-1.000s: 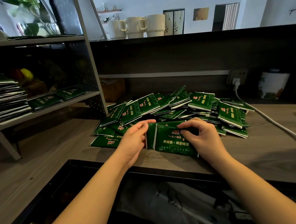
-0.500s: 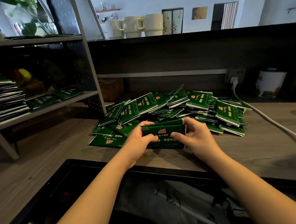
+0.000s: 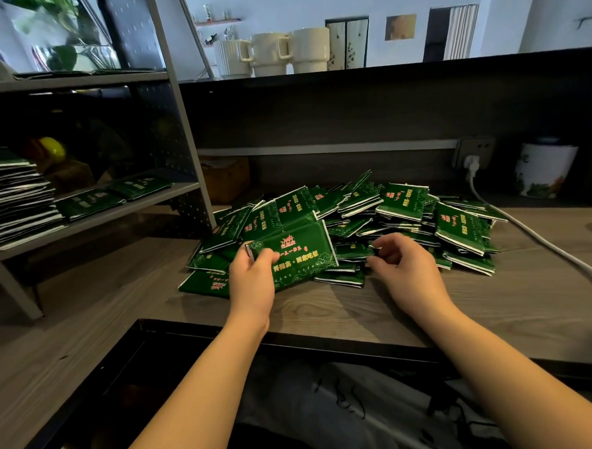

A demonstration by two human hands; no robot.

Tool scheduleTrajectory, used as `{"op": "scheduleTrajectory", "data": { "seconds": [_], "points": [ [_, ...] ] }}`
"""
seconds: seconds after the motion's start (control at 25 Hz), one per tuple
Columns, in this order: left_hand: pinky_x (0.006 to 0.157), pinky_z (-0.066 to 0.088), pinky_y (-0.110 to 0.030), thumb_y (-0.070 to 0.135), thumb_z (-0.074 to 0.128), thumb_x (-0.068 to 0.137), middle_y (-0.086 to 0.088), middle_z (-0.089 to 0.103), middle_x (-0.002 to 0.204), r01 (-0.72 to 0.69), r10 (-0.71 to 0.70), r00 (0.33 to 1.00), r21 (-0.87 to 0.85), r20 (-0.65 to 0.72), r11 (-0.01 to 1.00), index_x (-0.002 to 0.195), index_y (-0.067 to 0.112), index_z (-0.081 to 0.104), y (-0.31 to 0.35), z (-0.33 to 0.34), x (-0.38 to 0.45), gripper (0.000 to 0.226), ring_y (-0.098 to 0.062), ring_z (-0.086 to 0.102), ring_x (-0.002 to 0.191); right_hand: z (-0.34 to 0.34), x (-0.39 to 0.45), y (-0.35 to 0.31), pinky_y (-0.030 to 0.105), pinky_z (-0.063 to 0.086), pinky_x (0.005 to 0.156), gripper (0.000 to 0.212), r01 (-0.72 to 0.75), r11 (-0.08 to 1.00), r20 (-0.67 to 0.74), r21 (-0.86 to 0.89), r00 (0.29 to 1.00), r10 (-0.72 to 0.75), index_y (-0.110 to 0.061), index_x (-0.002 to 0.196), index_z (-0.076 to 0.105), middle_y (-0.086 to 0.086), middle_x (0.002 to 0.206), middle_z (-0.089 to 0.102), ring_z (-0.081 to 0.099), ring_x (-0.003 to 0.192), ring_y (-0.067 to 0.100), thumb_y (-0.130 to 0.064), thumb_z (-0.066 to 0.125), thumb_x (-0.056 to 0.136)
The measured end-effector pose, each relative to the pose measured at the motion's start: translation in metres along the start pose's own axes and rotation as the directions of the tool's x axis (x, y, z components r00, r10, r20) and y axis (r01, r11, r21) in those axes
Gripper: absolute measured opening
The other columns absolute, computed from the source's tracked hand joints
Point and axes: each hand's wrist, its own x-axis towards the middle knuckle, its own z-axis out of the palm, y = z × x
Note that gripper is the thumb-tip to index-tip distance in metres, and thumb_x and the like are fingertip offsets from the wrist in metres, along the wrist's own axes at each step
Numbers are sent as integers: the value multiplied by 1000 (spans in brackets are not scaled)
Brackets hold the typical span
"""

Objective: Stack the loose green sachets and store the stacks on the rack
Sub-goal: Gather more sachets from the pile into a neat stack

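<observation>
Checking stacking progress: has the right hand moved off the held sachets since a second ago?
Yes. The right hand has let go and shifted right, toward the wall socket.

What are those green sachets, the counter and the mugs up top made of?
The green sachets look like glossy printed foil or plastic film: they catch the light and show pale sealed edges. The counter seems wood-look laminate or wood, matte, with visible grain. The mugs appear to be cream glazed ceramic, smooth with a soft sheen.

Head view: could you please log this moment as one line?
left hand: grips sachet stack | right hand: reaching into pile | rack: pending
</observation>
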Motion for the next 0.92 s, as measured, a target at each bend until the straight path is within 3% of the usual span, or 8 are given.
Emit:
{"op": "scheduleTrajectory", "data": {
  "seconds": [0.12, 0.32, 0.44, 0.56, 0.64, 0.72, 0.84, 0.92],
  "points": [
    [69, 36, -25, 13, 57, 94, -9, 51, 95, -16, 16, 1000, 30, 10, 999, 95, -5, 55, -3, 0, 3, 18, -13, 45, 79, 3, 8, 2, 30, 43, 77, 31, 49, 985, 66, -168, 997, -39, -22, 116, 67, -1, 95, 57, 55, 86, 18, -14, 71, 87],
    [66, 34, -24, 14, 57, 94, -9, 50, 97, -6, 4, 999, 53, 32, 999, 103, -10, 54, -4, 1, 3, 26, -10, 43, 76, 2, 12, -2, 33, 47, 71, 12, 154, 965, -25, -213, 986, -163, -19, 95, 76, -1, 85, 61, 59, 78, 18, -11, 71, 87],
    [69, 34, -26, 11, 56, 93, -9, 45, 90, -3, 2, 999, 21, 35, 1000, 81, 1, 44, -2, -1, 2, 20, -16, 42, 78, -9, 2, -2, 28, 43, 68, 10, 217, 948, 13, -233, 975, -221, -16, 87, 77, -4, 82, 62, 57, 72, 13, -7, 73, 84],
    [69, 34, -27, 8, 54, 93, -9, 42, 84, -11, 11, 1000, -22, 12, 1000, 74, 12, 36, 1, -2, 1, 27, -20, 40, 79, -25, -10, 4, 21, 40, 58, 14, 78, 982, 50, -171, 996, -71, -19, 80, 74, -3, 74, 65, 55, 62, 9, -7, 70, 84],
    [70, 35, -27, 9, 54, 94, -9, 42, 85, -9, 10, 1000, -23, 21, 1000, 75, 11, 38, 0, -2, 1, 25, -20, 40, 80, -31, -11, 2, 28, 41, 52, 16, -73, 996, 32, -43, 997, 74, -19, 78, 74, 7, 68, 69, 54, 53, 16, -11, 64, 88],
    [70, 35, -30, 10, 55, 93, -8, 42, 86, -20, 19, 998, 14, 65, 1000, 77, 12, 38, -2, -1, 3, 24, -20, 39, 80, -29, -6, -1, 36, 47, 58, 21, -170, 985, 21, 11, 985, 170, -14, 80, 73, 13, 72, 71, 62, 60, 27, -25, 60, 92],
    [72, 35, -33, 12, 57, 93, -7, 41, 85, -20, 16, 995, 40, 98, 999, 76, 13, 36, -6, 0, 5, 28, -20, 38, 78, -19, 1, -9, 33, 47, 60, 38, -290, 956, 133, -51, 946, 294, -13, 84, 71, 10, 72, 70, 64, 68, 27, -51, 73, 82],
    [73, 35, -34, 14, 58, 94, -8, 42, 85, -17, 13, 994, 39, 105, 999, 78, 13, 37, -7, -1, 6, 26, -20, 39, 78, -20, 6, -12, 31, 49, 60, 36, -416, 907, 173, 66, 900, 401, -10, 89, 70, 11, 79, 72, 62, 66, 24, -41, 83, 76]
  ]
}}
